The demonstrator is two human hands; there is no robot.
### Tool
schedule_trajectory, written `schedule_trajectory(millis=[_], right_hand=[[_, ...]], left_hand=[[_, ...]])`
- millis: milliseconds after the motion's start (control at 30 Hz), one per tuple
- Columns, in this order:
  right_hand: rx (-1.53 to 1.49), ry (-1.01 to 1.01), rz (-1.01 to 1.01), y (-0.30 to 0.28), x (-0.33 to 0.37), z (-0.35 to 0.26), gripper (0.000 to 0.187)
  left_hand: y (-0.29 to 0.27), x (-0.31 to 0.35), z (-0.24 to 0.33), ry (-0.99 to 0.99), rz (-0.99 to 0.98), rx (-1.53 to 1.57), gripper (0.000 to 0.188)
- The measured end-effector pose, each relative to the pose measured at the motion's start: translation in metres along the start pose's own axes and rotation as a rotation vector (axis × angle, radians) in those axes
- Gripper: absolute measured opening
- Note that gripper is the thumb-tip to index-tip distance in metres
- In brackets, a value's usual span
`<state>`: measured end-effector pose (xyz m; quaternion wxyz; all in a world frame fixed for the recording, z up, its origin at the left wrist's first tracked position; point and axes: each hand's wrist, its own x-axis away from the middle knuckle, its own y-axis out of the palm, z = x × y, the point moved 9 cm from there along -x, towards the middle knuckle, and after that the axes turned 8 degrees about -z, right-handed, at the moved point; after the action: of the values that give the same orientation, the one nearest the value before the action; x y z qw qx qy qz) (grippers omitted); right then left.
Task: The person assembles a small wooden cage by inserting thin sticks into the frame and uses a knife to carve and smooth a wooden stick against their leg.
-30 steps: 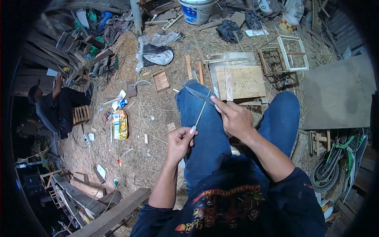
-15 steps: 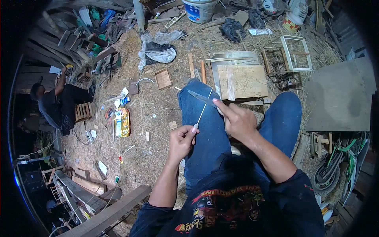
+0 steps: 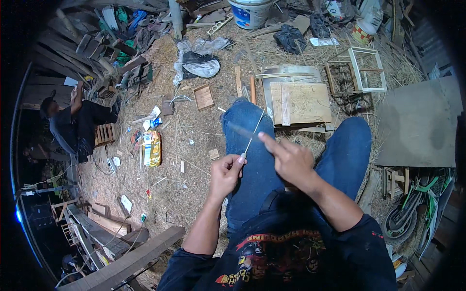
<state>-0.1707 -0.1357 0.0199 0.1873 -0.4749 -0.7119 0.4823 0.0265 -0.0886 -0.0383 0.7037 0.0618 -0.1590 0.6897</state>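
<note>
Between thumb and fingers, my left hand [image 3: 226, 175] pinches the lower end of a thin pale stick [image 3: 255, 130], which slants up and right above my left knee. My right hand [image 3: 290, 157] is closed on a knife [image 3: 241, 130], its forefinger stretched along the back of the blade. The blade is blurred and points up and left, crossing the stick around its middle. Most of the knife's handle is hidden inside my fist. Both hands are over my jeans-clad left thigh [image 3: 252, 179].
Ahead lie stacked boards [image 3: 306, 104] and a small wooden tray [image 3: 203, 97]. A white-framed stand [image 3: 369, 70] is beyond my right knee. A yellow packet [image 3: 152, 148] lies on the littered floor at left. Farther left, another person [image 3: 80, 119] sits. A wooden beam [image 3: 131, 259] juts in at lower left.
The knife has slid down along the stick toward my left hand, and my right hand has dropped slightly with it. My left hand has barely moved.
</note>
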Motion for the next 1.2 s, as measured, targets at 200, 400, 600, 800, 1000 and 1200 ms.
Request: schedule_trajectory(millis=[200, 400, 600, 800, 1000, 1200], right_hand=[[-0.189, 0.142, -0.036, 0.001, -0.011, 0.031, 0.033], [-0.45, 0.126, -0.084, -0.004, -0.03, 0.037, 0.021], [-0.301, 0.117, -0.052, -0.001, -0.045, 0.046, 0.021], [-0.146, 0.239, -0.098, 0.009, -0.056, 0.048, 0.024], [-0.186, 0.333, -0.097, 0.022, -0.053, 0.056, 0.026], [-0.251, 0.347, -0.031, 0.03, -0.051, 0.063, 0.027]], left_hand=[[0.001, 0.002, 0.009, 0.012, 0.035, -0.093, 0.025], [-0.004, -0.005, 0.017, 0.073, 0.053, -0.241, 0.024], [-0.004, -0.006, 0.024, 0.063, 0.046, -0.305, 0.022], [0.003, -0.006, 0.049, 0.041, 0.022, -0.4, 0.022], [0.009, -0.014, 0.031, 0.041, -0.042, -0.259, 0.025], [0.021, -0.015, 0.024, -0.168, -0.185, -0.007, 0.031]])
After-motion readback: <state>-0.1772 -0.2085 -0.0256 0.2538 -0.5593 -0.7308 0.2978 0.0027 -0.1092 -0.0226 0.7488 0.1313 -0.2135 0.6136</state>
